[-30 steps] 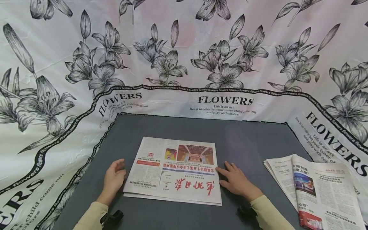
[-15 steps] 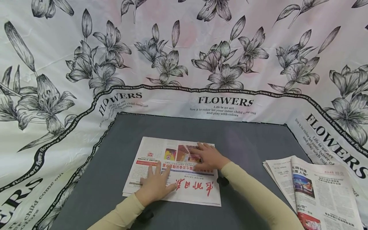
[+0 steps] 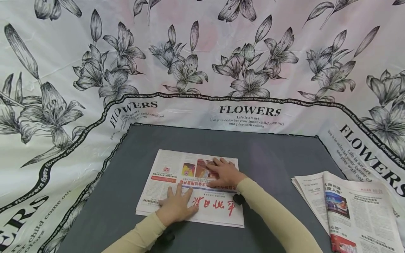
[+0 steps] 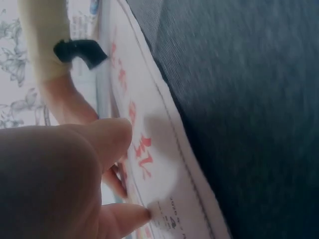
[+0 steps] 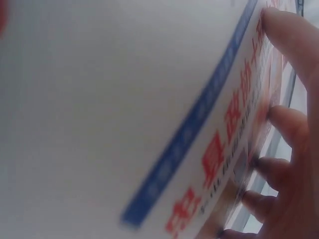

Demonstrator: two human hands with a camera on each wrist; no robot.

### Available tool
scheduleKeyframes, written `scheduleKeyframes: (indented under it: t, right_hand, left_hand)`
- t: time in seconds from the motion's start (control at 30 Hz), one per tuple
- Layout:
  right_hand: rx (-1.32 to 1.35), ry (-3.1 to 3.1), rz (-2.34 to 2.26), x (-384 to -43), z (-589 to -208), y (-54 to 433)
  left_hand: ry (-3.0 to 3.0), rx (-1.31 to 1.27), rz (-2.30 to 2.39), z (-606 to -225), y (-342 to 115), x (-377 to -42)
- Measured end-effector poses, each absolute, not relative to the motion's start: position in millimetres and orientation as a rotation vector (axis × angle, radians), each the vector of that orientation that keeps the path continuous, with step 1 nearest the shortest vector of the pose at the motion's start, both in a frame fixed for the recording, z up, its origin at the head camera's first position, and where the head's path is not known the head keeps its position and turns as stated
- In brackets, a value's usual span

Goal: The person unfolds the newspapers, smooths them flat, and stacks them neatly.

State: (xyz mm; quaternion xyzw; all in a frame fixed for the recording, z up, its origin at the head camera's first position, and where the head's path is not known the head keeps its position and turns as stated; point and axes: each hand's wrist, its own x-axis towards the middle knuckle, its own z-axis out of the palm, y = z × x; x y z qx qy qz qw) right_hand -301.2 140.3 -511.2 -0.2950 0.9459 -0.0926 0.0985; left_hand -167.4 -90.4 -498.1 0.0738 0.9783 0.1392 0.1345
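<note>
A folded newspaper [image 3: 158,168] with red headline characters lies flat on the dark grey table, its print upside down in the head view. My left hand [image 3: 175,207] rests on its near part, fingers spread. On the far right part, over the photo, lies my right hand [image 3: 225,173], also with spread fingers. In the left wrist view the thumb and a finger of the left hand [image 4: 94,159] are over the white page near its edge. The right wrist view shows the right hand [image 5: 294,144] with fingertips on the page beside the blue stripe.
More folded newspapers [image 3: 364,207] lie overlapping at the right side of the table [image 3: 269,154]. A white floral cloth [image 3: 183,116] hangs behind the table and down both sides. A black wrist strap [image 3: 238,199] shows below the right sleeve.
Both hands have moved from beside the newspaper's left and right edges onto its top. Since half a second ago they have shifted only slightly. The newspaper stays in place.
</note>
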Motion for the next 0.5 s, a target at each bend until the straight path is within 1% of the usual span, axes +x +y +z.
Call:
scheduleKeyframes:
  t: [0.1, 0.2, 0.4, 0.5]
  right_hand:
    - [-0.842, 2.796, -0.271, -296, -509, 144]
    - [-0.799, 2.802, -0.248, -288, -508, 151]
    - [-0.719, 2.822, -0.155, -264, -506, 157]
    - [-0.652, 2.845, -0.129, -248, -508, 155]
  left_hand:
    - [2.823, 0.197, 0.390, -496, -92, -174]
    - [2.812, 0.175, 0.366, -495, -92, -188]
    - [2.782, 0.144, 0.332, -494, -90, -235]
    - [2.775, 0.182, 0.341, -493, -85, -258]
